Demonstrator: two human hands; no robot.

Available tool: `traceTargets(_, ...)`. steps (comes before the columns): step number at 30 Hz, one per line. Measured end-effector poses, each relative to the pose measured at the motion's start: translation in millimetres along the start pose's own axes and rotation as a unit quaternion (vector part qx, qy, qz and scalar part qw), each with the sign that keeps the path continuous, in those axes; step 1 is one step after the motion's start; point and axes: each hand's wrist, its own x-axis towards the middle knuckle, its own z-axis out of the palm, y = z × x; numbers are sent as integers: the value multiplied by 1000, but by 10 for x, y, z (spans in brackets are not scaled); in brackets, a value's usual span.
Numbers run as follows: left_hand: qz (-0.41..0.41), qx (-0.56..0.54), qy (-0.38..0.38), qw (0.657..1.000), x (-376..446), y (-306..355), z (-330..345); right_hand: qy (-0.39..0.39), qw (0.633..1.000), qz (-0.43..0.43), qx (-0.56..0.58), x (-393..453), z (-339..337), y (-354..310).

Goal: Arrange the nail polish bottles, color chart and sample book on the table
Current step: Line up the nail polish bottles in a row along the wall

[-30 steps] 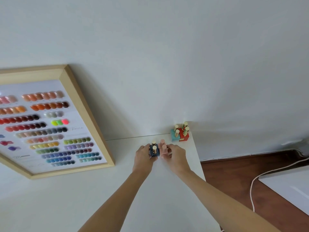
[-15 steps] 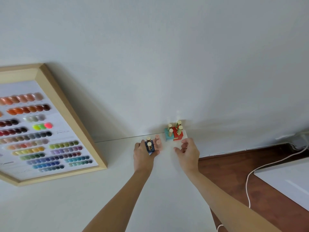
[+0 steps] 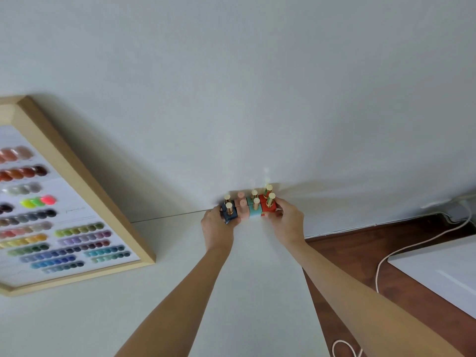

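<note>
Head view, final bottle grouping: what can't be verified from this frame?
- Sample book: not in the head view at all.
- Color chart: left part cut off by the image edge; its small print is too small to read.
- Nail polish bottles: labels too small; the outer sides are covered by the left hand and right hand, so how firmly either grips cannot be told.
- Table: near edge out of frame.

Glossy bottles (image 3: pixel 248 208) with shiny gold caps; matt white table (image 3: pixel 159 300); pale wooden chart frame (image 3: pixel 85 176).
</note>
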Motion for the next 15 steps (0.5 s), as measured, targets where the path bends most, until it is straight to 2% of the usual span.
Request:
traceTargets(6, -9, -69, 18, 997, -49, -4, 31, 5, 1000, -6, -11, -5, 26, 23)
traceTargets(15, -34, -9, -39, 999, -167, -27, -135, -85, 996, 15, -39, -99, -221, -49)
